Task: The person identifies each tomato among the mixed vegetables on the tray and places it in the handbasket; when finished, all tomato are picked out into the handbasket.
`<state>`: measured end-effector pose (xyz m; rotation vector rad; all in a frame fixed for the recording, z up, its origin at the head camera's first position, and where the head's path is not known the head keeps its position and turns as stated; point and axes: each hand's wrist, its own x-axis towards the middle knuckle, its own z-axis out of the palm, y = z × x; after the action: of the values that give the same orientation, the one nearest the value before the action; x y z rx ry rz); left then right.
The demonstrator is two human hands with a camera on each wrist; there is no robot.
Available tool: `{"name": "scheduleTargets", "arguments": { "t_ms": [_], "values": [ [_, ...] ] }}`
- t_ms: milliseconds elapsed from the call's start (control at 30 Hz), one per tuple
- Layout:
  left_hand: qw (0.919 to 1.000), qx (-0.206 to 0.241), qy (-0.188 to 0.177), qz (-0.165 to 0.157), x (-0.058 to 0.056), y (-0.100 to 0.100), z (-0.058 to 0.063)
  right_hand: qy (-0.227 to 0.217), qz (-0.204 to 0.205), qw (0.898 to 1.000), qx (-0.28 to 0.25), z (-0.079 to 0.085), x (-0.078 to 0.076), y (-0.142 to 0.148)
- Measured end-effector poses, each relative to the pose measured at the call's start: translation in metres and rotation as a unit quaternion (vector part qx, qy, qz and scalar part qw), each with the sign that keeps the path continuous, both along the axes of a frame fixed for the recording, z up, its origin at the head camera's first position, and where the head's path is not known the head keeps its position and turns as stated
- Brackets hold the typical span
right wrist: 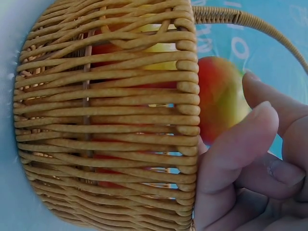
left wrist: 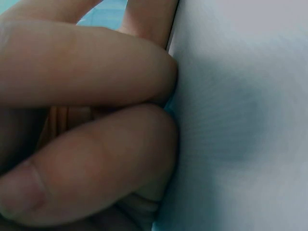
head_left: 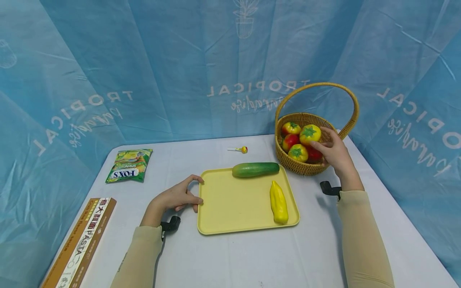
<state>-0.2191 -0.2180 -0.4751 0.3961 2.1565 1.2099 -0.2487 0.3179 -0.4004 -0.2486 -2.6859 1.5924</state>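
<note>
My right hand (head_left: 334,150) is at the wicker basket (head_left: 304,169). Between its thumb and fingers it holds a round red-and-yellow fruit with a green star-shaped cap (head_left: 310,134), level with the rim. In the right wrist view that fruit (right wrist: 219,98) shows just past the basket's edge. Several similar fruits (head_left: 298,153) lie below it. My left hand (head_left: 179,196) holds the left rim of the yellow tray (head_left: 230,204) with thumb and index finger; its other fingers are curled near the tablecloth. A cucumber (head_left: 255,169) and a ribbed yellow vegetable (head_left: 279,203) lie on the tray.
A lollipop (head_left: 239,150) lies behind the tray. To the left are a green snack bag (head_left: 129,165) and a long pasta box (head_left: 79,243). The basket's tall handle (head_left: 322,84) arches over its opening. Blue curtains (head_left: 180,80) surround the white-covered table (head_left: 230,260).
</note>
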Motion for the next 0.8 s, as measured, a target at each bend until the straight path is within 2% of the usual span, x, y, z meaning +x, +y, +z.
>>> {"name": "scheduleTargets", "arguments": {
  "t_ms": [300, 800],
  "values": [
    [1.0, -0.005, -0.005, 0.004, 0.0001, 0.0001, 0.0002, 0.002, -0.007, 1.0, 0.007, 0.0013, -0.0027, -0.0026],
    [0.9999, -0.012, 0.001, 0.003, -0.0011, -0.0009, 0.0018, -0.007, 0.004, 1.0, -0.021, 0.0024, -0.003, -0.0026]
  ]
}}
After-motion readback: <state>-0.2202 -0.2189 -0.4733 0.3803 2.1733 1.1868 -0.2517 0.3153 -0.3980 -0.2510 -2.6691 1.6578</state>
